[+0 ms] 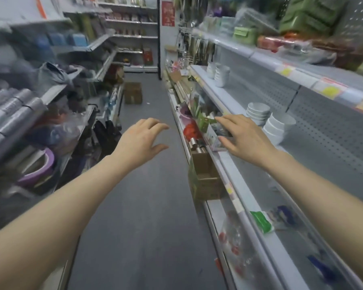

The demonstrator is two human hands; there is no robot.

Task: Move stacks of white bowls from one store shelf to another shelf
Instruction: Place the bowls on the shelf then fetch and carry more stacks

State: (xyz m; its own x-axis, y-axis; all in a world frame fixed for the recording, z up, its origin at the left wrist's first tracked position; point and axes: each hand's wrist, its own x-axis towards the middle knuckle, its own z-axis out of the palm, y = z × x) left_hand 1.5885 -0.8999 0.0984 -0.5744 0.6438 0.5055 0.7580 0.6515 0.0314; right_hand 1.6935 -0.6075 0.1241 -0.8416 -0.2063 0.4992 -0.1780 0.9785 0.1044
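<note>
**Both hands empty, bowls standing on the white shelf**

The white shelf [323, 160] runs along the person's right side and carries all the bowls in view. A near pair of white bowl stacks [278, 126] stands toward the back of this shelf, close to its perforated rear panel. The two stacks are side by side and appear to touch. Farther down the same shelf, near its far end, a second group of white bowl stacks [220, 75] stands, well apart from the first.

The right hand [245, 137] is held over the front edge of the shelf with its fingers spread and loosely straight, grasping nothing. It is near the closer bowl stacks but clear of them. The left hand [143, 139] is out beyond the shelf's front edge, above the grey aisle floor [147, 216]. Its fingers are relaxed and slightly bent, and it too holds nothing. Both forearms are bare and stretched forward.

Below the shelf's front edge, an open cardboard box [205, 174] sits on a lower tier among mixed small goods, which are blurred. A green packet [262, 221] also lies on a lower tier, at the shelf's near end. Past the far end of the shelf, a closed carton [133, 93] stands on the floor in the aisle. Above the shelf, a higher tier with yellow price tags holds green and red packaged goods, too blurred to name.
</note>
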